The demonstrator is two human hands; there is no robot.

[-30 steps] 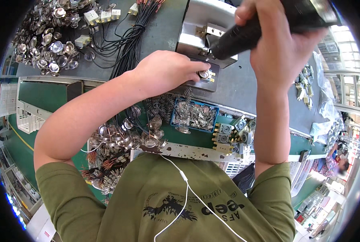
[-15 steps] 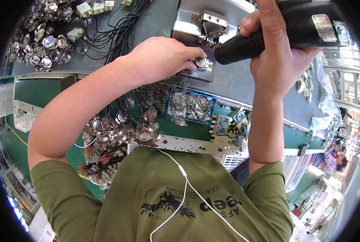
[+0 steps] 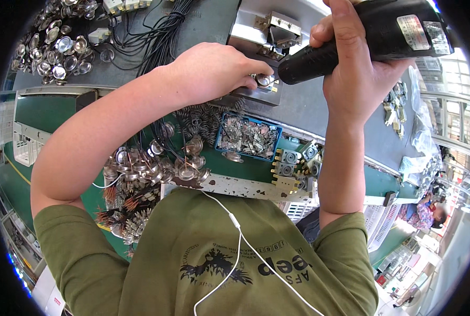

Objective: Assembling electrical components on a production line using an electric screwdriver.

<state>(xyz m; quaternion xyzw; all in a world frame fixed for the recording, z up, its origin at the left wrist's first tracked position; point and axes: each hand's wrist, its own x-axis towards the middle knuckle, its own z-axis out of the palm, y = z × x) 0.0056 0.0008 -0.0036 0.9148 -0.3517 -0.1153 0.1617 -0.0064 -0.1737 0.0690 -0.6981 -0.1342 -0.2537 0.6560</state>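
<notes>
Head view: my nearer left fingers pinch a round silver metal cap between their tips, my right fingers wrapped around a tapered black tool whose long axis slants toward it.

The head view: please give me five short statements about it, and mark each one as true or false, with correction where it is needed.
1. The right hand holds a black tool. True.
2. The blue tray holds many small metal pieces. True.
3. The left hand reaches into the blue tray. False: its fingers are at a round metal part, above the tray in the picture.
4. The black tool's narrow end points toward the person's left. True.
5. The cord over the shirt is black. False: it is white.
</notes>
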